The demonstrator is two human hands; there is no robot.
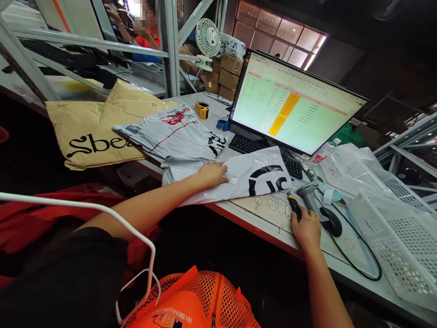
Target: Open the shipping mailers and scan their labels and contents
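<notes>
My left hand [212,175] lies flat on a white plastic mailer bag [239,171] with bold black printing, pressing it to the table. Closed around a black and yellow box cutter [294,206], my right hand [307,230] rests at the bag's right end. Whether the blade is out I cannot tell. A second white mailer bag [170,132] with red and black print lies behind my left hand, overlapping a tan padded mailer [88,123]. Just beyond my right hand are a grey barcode scanner [310,193] and a black mouse [331,222].
A monitor [293,105] showing a spreadsheet stands behind a black keyboard [246,143]. White perforated baskets [399,246] line the right side. Tape rolls [202,110] and a fan [208,38] are farther back. A white cable [102,208] crosses before my left arm. Another person [150,38] is beyond the metal frame.
</notes>
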